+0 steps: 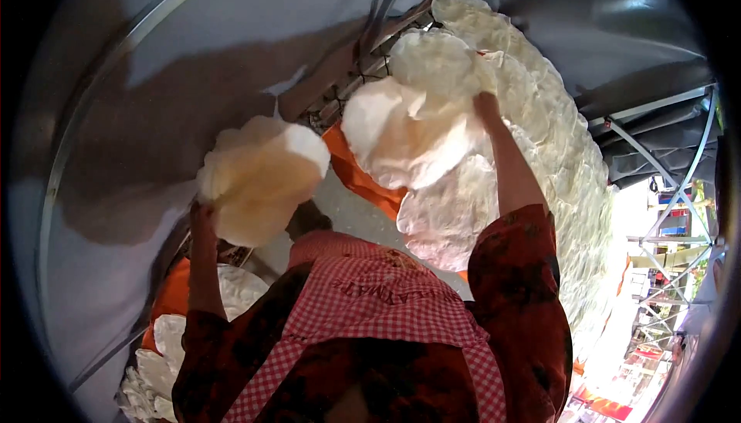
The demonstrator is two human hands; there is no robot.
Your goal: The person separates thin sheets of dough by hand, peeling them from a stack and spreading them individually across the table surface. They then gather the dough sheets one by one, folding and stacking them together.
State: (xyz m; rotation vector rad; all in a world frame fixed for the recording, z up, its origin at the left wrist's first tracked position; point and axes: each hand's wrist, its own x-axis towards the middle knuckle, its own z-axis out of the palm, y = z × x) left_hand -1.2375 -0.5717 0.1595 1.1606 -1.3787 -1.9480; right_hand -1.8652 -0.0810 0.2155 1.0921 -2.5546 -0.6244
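My left hand is closed on the lower left edge of a thin, round, pale sheet with a wavy rim, held up at left of my body. With the arm stretched forward, my right hand is at the edge of another round sheet, creased and partly folded, brightly lit in places. Its fingers are mostly hidden behind the sheet. Beyond it, a greyish, more translucent round sheet touches or overlaps it. A further pale sheet lies below, near my right arm.
Many overlapping sheets cover a long surface on the right. More sheets lie at lower left. Orange cloth shows between them. Grey tarpaulin hangs at left, beside a curved metal pole. A metal lattice frame stands at right.
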